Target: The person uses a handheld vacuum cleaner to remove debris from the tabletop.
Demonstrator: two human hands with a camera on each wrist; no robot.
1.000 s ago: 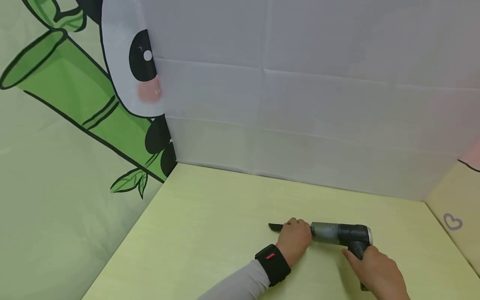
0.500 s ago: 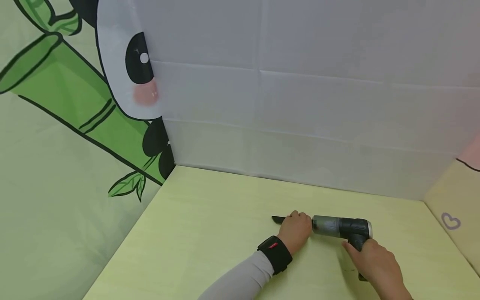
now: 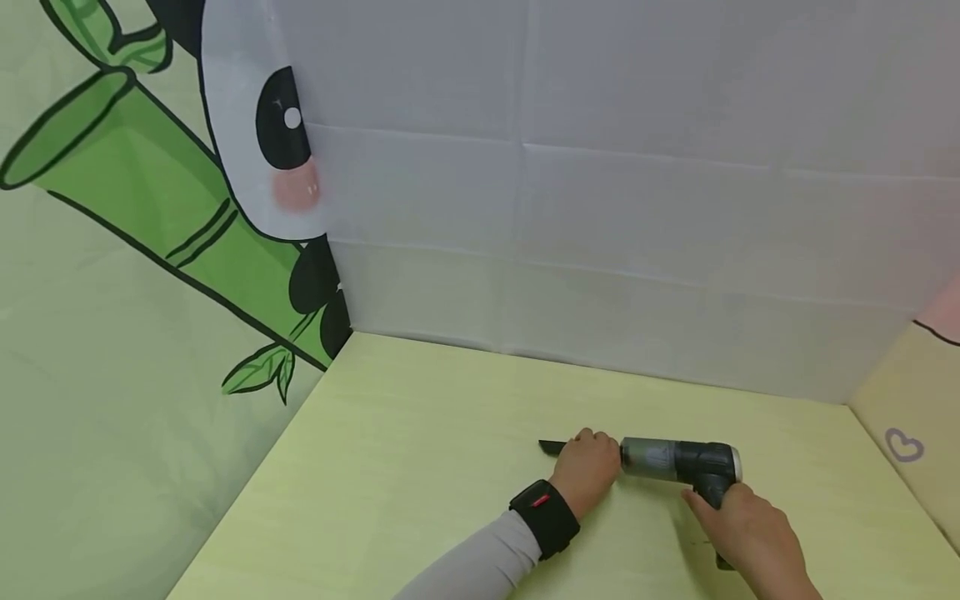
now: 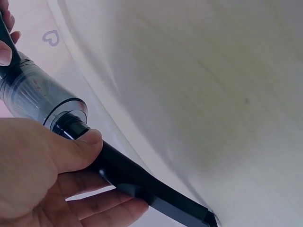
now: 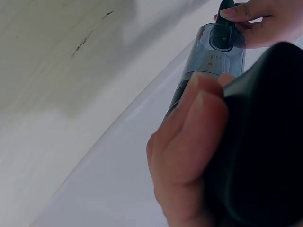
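Note:
A handheld vacuum cleaner (image 3: 652,458) with a see-through dust cup and dark body is held level over the pale yellow table. My right hand (image 3: 753,529) grips its dark handle (image 3: 715,490); in the right wrist view the fingers (image 5: 189,142) curl round that handle. At the front end my left hand (image 3: 587,471) holds the black crevice nozzle (image 4: 137,177), thumb on one side and fingers on the other. The nozzle meets the front of the clear dust cup (image 4: 45,97). Its slanted tip (image 3: 551,447) sticks out left of the hand.
The yellow tabletop (image 3: 420,467) runs back to a grey-white wall (image 3: 600,250). A panda and bamboo print covers the left wall (image 3: 97,400); a heart is drawn on the right one. Dark marks (image 5: 81,45) lie on the table near the right hand.
Both hands and the vacuum cleaner shift slightly up, then slightly back down in the head view, as the view itself moves a little. The hold of both hands stays the same.

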